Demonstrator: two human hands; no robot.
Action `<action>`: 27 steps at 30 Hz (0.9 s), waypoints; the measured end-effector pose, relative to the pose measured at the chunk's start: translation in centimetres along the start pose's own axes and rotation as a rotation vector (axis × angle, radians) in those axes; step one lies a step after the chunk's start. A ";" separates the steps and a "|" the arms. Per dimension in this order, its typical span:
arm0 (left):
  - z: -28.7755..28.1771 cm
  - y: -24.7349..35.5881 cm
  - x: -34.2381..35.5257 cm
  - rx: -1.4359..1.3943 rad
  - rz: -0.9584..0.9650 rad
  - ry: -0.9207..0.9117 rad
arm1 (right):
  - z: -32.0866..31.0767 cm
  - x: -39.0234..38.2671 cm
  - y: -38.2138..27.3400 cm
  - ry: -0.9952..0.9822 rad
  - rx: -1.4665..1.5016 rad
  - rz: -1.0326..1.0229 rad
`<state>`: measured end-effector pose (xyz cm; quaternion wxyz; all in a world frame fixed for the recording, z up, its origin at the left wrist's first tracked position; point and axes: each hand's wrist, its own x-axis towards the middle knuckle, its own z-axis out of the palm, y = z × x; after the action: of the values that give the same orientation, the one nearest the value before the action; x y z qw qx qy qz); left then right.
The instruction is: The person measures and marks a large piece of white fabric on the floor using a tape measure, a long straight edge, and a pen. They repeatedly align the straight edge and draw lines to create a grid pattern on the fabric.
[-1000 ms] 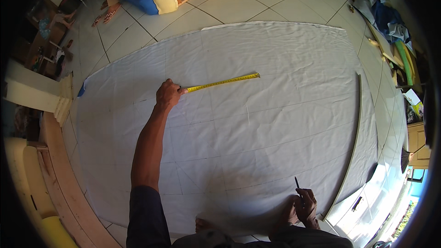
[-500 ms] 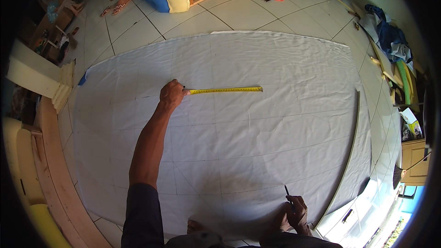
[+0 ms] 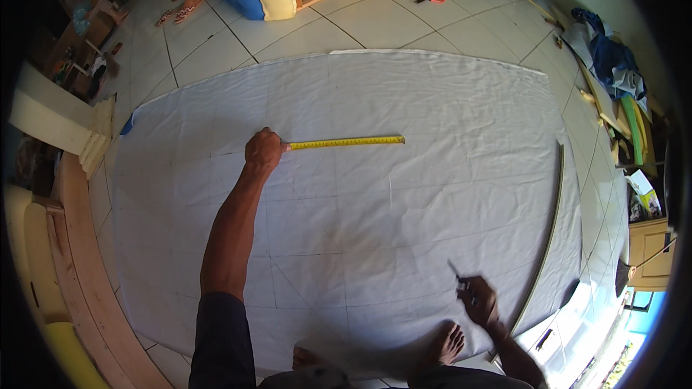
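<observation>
Apparent measuring step: the left hand point(image 3: 264, 150) grips a yellow, narrow-bladed tape measure point(image 3: 346, 142) extended across pale grey cloth point(image 3: 447, 205); the right hand point(image 3: 478, 301) pinches a slim, blurred, pen-like tool point(image 3: 453, 269). The next move likely calls for straight tape.

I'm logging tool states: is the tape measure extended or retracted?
Extended: its yellow tape runs rightward from the left hand over the grey cloth.

Dark sleeve point(image 3: 223, 338), bare feet point(image 3: 448, 344)
</observation>
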<state>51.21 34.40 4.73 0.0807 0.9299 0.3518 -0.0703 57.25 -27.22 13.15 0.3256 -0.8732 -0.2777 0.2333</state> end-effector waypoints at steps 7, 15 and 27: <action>0.1 -0.2 -0.2 -0.005 0.024 0.035 | -3.6 21.1 -3.3 0.088 0.195 -0.315; 0.7 -0.5 -0.3 0.002 0.027 0.096 | 3.5 34.2 -4.4 0.053 0.685 -0.048; 0.9 -0.6 -0.4 -0.009 0.061 0.091 | 5.3 35.9 -4.7 0.054 0.221 -0.095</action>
<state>50.43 34.41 3.85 0.0708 0.9421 0.3269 -0.0241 79.05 0.96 4.63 0.4380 -0.8236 -0.2827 0.2234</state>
